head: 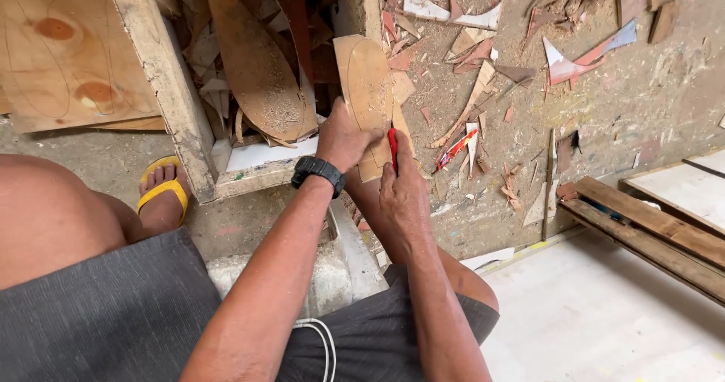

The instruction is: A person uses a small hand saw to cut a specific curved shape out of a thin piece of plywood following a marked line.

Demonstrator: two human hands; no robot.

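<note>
Grey shorts (113,314) filled the near edge. Left hand (343,137) gripped a sole-shaped wooden piece (368,95), standing upright against a wooden box (170,95). Right hand (404,189) held a red tool (393,146) against its edge. Scraps (468,137) littered the floor (642,95).

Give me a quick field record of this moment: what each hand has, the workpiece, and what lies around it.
left hand: wears a black wristwatch, presses on the tan sole-shaped wooden board
right hand: grips a thin red tool against the board's edge
board: tilted, leaning on the rough wooden frame
inside frame: larger sole-shaped cutout with sawdust on it
floor: scattered wood offcuts
foot: in a yellow flip-flop
</note>
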